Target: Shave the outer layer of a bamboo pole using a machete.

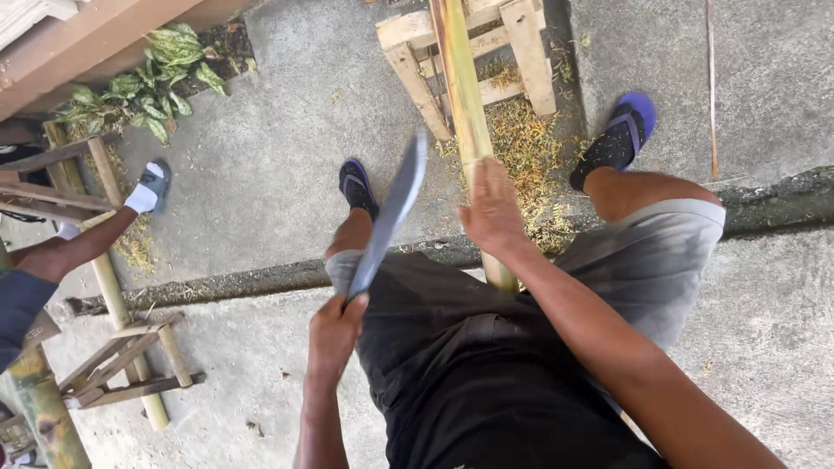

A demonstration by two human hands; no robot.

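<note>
Stood on a grey concrete floor (278, 148), split by a dark cracked seam running left to right. Looked down over a black shirt and grey shorts (660, 252) to two blue-strapped sandals (621, 135). Held a long bamboo pole (465, 104) slanting from the hip up and away, its far part resting on a wooden stand (521, 52), with yellow shavings (530, 165) strewn on the floor beneath. Gripped that pole partway along with the right hand (493, 208), fingers wrapped around it. Clenched the left hand (337, 330) around the handle of a long machete (391, 213), blade raised and blurred, angled just beside the pole and not clearly touching it. Off to the left, showed another person's leg (78, 247) with a white sock, a second wooden stand (130, 360) carrying another bamboo length (113, 295), and green leafy plants (152, 82) by a wall.
</note>
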